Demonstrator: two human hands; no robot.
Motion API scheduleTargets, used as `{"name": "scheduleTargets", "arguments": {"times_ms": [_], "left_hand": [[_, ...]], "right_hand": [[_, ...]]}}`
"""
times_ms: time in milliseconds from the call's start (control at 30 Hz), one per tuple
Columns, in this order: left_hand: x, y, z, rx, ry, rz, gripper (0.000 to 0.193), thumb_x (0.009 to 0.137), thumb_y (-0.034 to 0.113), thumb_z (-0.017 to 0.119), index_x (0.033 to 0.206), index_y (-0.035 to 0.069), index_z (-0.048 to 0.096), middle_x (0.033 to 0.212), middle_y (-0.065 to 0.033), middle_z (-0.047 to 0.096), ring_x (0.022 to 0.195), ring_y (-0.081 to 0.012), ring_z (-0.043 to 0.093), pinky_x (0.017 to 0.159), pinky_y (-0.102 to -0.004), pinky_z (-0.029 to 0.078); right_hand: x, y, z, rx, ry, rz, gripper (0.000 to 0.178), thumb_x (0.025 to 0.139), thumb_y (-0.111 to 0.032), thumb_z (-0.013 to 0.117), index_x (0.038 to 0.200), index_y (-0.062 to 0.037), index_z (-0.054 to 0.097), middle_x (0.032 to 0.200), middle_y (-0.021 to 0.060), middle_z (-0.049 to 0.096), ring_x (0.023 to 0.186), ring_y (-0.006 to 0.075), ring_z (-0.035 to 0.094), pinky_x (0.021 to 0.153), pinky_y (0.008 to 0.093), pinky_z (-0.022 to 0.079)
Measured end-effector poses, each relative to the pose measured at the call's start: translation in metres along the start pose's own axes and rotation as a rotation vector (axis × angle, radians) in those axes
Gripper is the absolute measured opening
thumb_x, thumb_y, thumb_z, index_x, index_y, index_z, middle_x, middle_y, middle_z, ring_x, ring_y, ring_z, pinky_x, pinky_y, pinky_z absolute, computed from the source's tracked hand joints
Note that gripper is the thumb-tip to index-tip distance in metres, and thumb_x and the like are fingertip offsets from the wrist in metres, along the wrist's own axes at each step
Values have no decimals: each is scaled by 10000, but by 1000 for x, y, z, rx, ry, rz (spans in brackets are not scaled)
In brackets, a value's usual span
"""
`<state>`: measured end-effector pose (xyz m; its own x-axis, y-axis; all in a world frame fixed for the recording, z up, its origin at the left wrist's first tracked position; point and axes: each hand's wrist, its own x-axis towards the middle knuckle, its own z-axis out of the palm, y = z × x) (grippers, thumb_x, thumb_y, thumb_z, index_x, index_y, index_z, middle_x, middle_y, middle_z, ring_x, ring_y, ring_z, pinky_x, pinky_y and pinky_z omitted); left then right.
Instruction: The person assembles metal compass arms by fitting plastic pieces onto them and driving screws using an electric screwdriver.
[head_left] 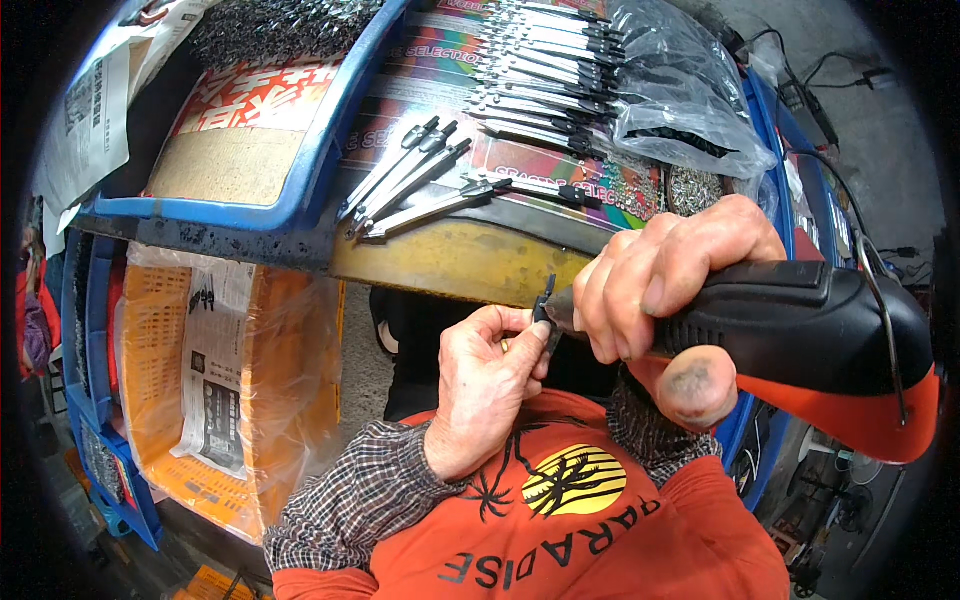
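Note:
My left hand (482,385) is closed in a pinch on a small black part (545,303), held in front of the table's near edge. My right hand (672,280) wraps round a black and orange electric screwdriver (810,312). Its tip points left and meets the black part; the exact contact is hidden by my fingers. On the table just beyond lie several silver-legged pieces with black heads (410,182), which look like drawing compasses. A longer row of the same pieces (545,85) lies farther back.
Small metal screws (695,188) lie in a tray beyond my right hand, next to a clear plastic bag (680,90). At the left stands a blue bin (230,208) with dark small parts. Below it is an orange plastic-lined crate (155,380). A cable (875,290) runs beside the screwdriver.

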<state>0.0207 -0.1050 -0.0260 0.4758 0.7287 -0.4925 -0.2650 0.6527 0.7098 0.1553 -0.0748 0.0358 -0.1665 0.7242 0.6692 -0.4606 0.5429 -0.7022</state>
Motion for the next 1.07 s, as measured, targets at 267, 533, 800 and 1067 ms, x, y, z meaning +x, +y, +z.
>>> {"name": "scheduleTargets", "arguments": {"times_ms": [267, 533, 800, 1067], "left_hand": [[-3, 4, 1, -12, -12, 64, 132, 841, 98, 579, 854, -30, 552, 607, -18, 542, 471, -38, 461, 421, -159, 379], [-13, 4, -3, 485, -10, 402, 113, 847, 77, 558, 902, -17, 526, 663, -12, 545, 498, -40, 467, 414, -165, 373], [20, 50, -21, 1301, 279, 1285, 219, 743, -29, 559, 951, 37, 578, 774, -131, 571, 684, -291, 563, 609, -358, 455], [37, 65, -25, 1638, 339, 1277, 248, 708, 0, 599, 946, 70, 599, 830, -112, 578, 794, -296, 551, 697, -370, 451]], "right_hand": [[-2, -37, 8, -455, 58, 320, 427, 684, -249, 757, 872, -33, 439, 600, 53, 508, 499, 172, 517, 521, 333, 472], [-19, -46, 17, -152, 332, 47, 430, 751, -363, 694, 863, -43, 430, 601, 47, 494, 500, 159, 510, 539, 323, 459], [-29, -60, 11, -233, 484, 36, 391, 729, -273, 699, 852, -37, 413, 597, 42, 459, 490, 149, 485, 527, 314, 442], [-39, -66, -6, -189, 497, 49, 354, 716, -115, 705, 887, -32, 406, 686, 67, 508, 612, 130, 531, 556, 263, 470]]}}
